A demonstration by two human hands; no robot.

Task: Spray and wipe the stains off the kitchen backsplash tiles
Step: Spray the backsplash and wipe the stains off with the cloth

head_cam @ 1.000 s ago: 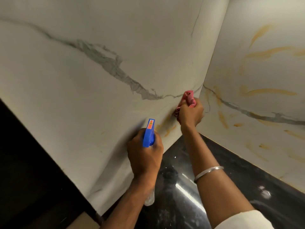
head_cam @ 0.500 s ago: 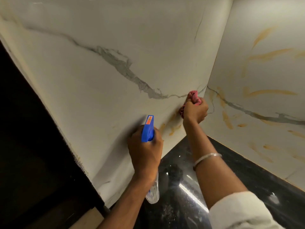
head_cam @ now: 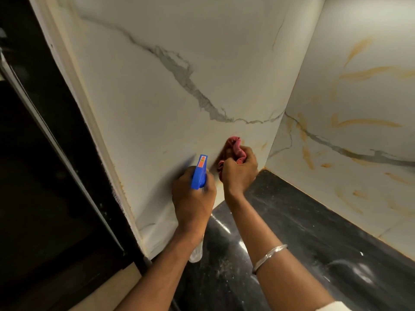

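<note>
Left hand (head_cam: 193, 198): fingers curled round the neck of the spray bottle (head_cam: 199, 172). Its blue head points at the wall and its clear body hangs below the wrist.
Right hand (head_cam: 239, 173): clamped on a bunched pink cloth (head_cam: 235, 149) and pressing it to the wall just beside the bottle head.
Hands: close together; I cannot tell whether they touch.
Work surface: backsplash tiles (head_cam: 157, 86), two marble-look panels that meet in a corner above a black countertop (head_cam: 303, 221).
Stains: faint orange marks (head_cam: 262, 145) just right of the cloth, and heavier streaks (head_cam: 368, 122) across the right panel.
Cloth handling: soft and limp. Best held as a wad in the fist with a padded face to the tile.
Bottle handling: judged light, rigid plastic, possibly slick when wet. Hold at the neck under the head, with a finger free for the trigger.
Tile handling: hard, glossy and fixed, so it should take firm rubbing.
Progress: judged early, since the right panel looks unwiped.
</note>
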